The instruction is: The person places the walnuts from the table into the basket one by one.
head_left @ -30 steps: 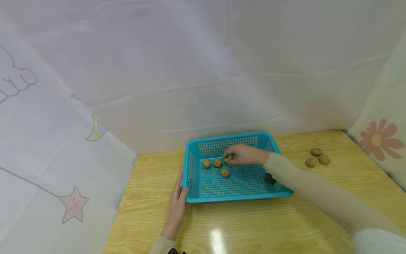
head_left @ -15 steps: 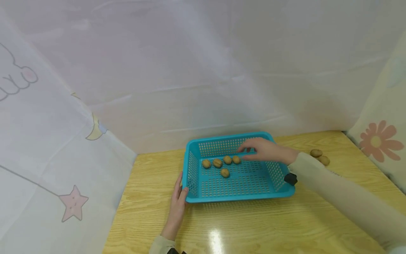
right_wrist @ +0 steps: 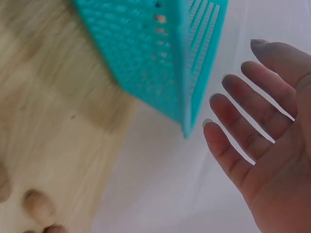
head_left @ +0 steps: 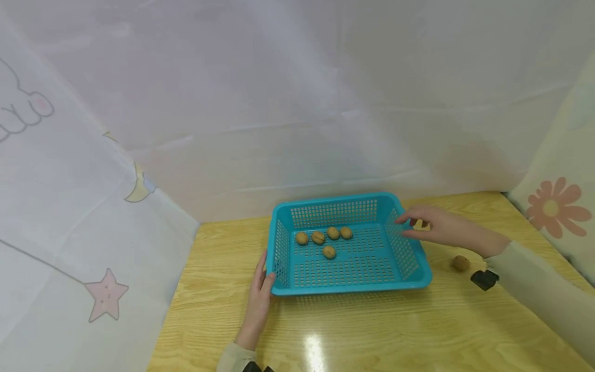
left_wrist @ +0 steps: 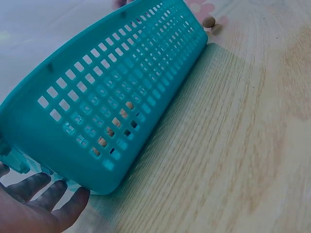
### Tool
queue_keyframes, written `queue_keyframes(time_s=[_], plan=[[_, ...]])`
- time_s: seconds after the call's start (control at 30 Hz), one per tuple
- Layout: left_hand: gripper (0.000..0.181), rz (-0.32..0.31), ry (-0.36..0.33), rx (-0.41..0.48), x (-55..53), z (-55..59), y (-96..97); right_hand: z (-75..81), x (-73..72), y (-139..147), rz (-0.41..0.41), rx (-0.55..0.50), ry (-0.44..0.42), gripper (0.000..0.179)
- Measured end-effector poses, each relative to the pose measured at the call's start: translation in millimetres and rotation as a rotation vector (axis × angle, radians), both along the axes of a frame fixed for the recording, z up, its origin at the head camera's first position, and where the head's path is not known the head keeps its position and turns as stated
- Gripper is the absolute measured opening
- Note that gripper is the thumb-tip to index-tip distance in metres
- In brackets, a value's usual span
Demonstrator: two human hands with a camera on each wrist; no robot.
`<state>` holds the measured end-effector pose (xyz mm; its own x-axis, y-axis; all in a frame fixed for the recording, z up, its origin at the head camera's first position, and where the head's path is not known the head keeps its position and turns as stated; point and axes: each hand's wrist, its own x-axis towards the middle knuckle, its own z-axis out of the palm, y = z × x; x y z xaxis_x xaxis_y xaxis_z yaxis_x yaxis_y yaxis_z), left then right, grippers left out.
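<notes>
A turquoise perforated plastic basket (head_left: 348,290) sits on the table with several walnuts (head_left: 329,252) inside, mostly toward its left and back. My left hand (head_left: 257,302) holds the basket's near left corner, thumb at the rim and fingers along the outer wall. In the left wrist view, its fingertips (left_wrist: 77,196) are at the basket's lower corner. My right hand (head_left: 434,223) is over the basket's right edge, fingers spread and holding nothing. Below its forearm lies a loose walnut (head_left: 460,263). More loose walnuts (right_wrist: 40,206) show in the right wrist view; in the head view the right arm hides them.
The wooden table (head_left: 209,289) extends in front of the basket and to both sides. Pale printed sheets (head_left: 302,103) hang close behind it and at both sides.
My right hand has let go of a walnut in the basket and moved right, out past its right wall. Left hand and basket have stayed put.
</notes>
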<state>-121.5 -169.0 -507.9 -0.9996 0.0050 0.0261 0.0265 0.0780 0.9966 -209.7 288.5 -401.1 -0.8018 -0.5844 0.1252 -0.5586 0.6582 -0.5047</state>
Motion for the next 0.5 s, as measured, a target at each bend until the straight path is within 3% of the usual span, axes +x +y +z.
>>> queue_keyframes(time_s=[0.37, 0.5], plan=[[0.060, 0.010, -0.009, -0.005, -1.2, -0.9, 0.2, -24.1, 22.3, 48, -0.134, 0.002, 0.016, 0.028], [0.060, 0.006, -0.010, -0.001, -0.9, -1.2, 0.5, -38.0, 30.1, 65, -0.138, 0.010, 0.055, 0.029]])
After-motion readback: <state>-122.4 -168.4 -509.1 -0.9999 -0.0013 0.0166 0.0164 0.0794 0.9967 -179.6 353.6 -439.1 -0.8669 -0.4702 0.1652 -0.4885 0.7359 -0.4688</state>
